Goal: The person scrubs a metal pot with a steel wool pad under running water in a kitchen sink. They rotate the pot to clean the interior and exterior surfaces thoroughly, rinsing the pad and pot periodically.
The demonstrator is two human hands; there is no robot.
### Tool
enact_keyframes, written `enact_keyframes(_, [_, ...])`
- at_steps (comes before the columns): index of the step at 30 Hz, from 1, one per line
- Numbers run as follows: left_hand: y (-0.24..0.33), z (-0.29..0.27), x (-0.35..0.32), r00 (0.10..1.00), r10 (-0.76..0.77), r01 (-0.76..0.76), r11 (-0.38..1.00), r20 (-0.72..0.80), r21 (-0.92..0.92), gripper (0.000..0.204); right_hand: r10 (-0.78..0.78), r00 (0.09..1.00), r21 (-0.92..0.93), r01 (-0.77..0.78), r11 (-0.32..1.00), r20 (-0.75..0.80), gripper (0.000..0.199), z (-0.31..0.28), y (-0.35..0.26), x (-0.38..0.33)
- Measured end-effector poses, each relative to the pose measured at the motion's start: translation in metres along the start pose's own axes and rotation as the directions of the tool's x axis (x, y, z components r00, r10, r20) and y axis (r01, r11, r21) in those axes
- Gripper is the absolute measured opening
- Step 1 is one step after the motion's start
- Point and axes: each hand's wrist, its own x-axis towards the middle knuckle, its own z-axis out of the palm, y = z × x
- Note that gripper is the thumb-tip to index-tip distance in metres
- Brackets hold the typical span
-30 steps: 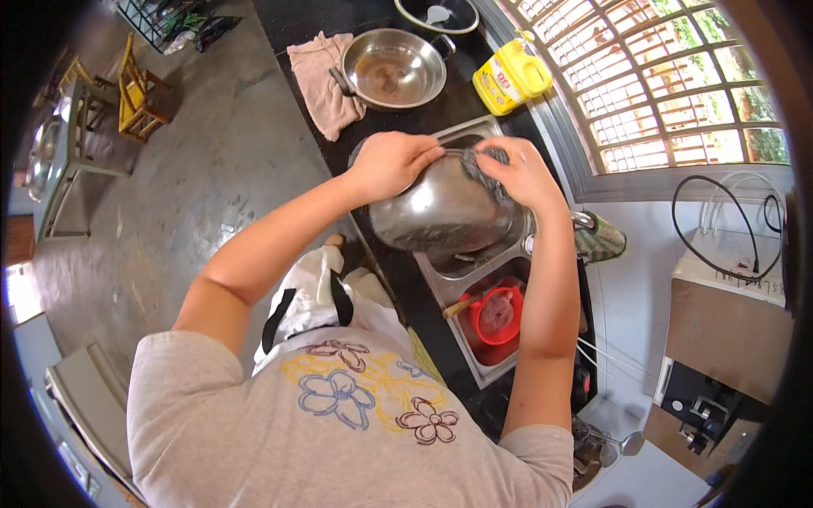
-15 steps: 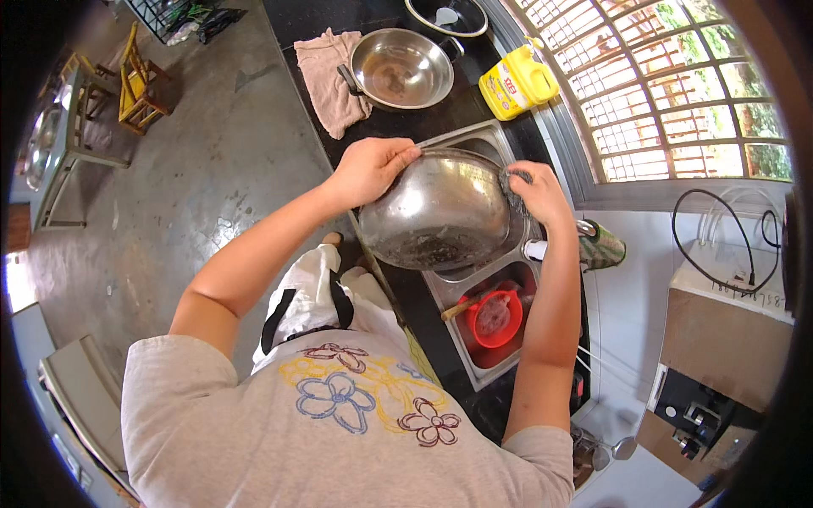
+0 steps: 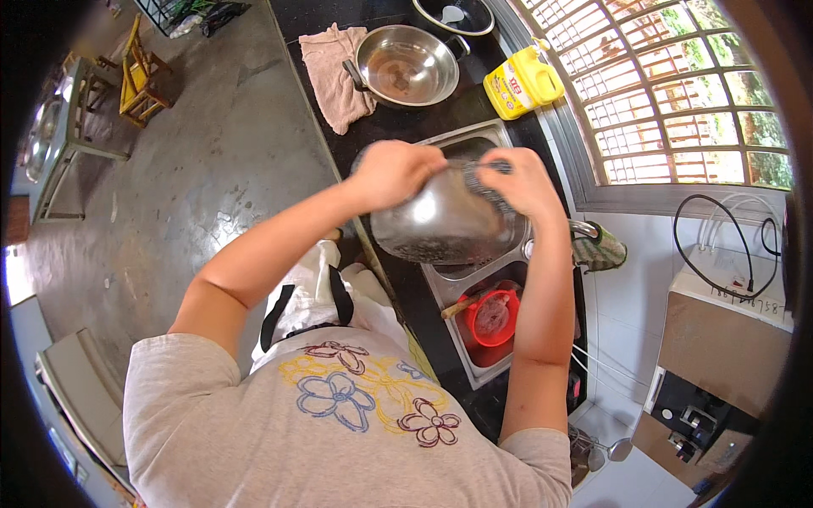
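Observation:
A large stainless steel pot or basin [image 3: 440, 216] is tilted over the double sink [image 3: 440, 296], its outer side and darkened, wet underside turned toward me. At its upper left rim, my left hand [image 3: 394, 173] is closed on the metal. My right hand [image 3: 525, 182] grips a grey scouring pad [image 3: 487, 182] against the pot's upper right outside; motion blur softens its fingers. In the nearer basin sits a red plastic bowl [image 3: 493, 320] with soapy water, a wooden handle [image 3: 457, 307] lying against its rim. The pot covers much of the farther basin.
Beyond the sink are a two-handled steel pan [image 3: 406, 66], a pinkish cloth [image 3: 332, 72], a glass lid [image 3: 457, 17] and a yellow jug [image 3: 522, 83]. The curved faucet [image 3: 583, 229] and a green patterned object [image 3: 603, 250] stand right, below the barred window [image 3: 660, 93].
My right hand has moved left along the pot's upper side with the scouring pad. My left hand has shifted slightly right, and the pot has moved a little with it.

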Motion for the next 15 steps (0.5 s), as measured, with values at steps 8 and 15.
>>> enact_keyframes(8, [-0.016, -0.009, -0.012, 0.977, -0.195, 0.212, 0.852, 0.086, -0.479, 0.036, 0.085, 0.968, 0.004, -0.086, 0.996, -0.235, 0.033, -0.010, 0.053, -0.035])
enact_keyframes(15, [-0.035, -0.015, -0.023, 0.965, -0.227, 0.238, 0.539, 0.132, -0.808, 0.032, 0.084, 0.974, 0.062, -0.072, 0.995, -0.209, 0.031, -0.030, 0.053, -0.049])
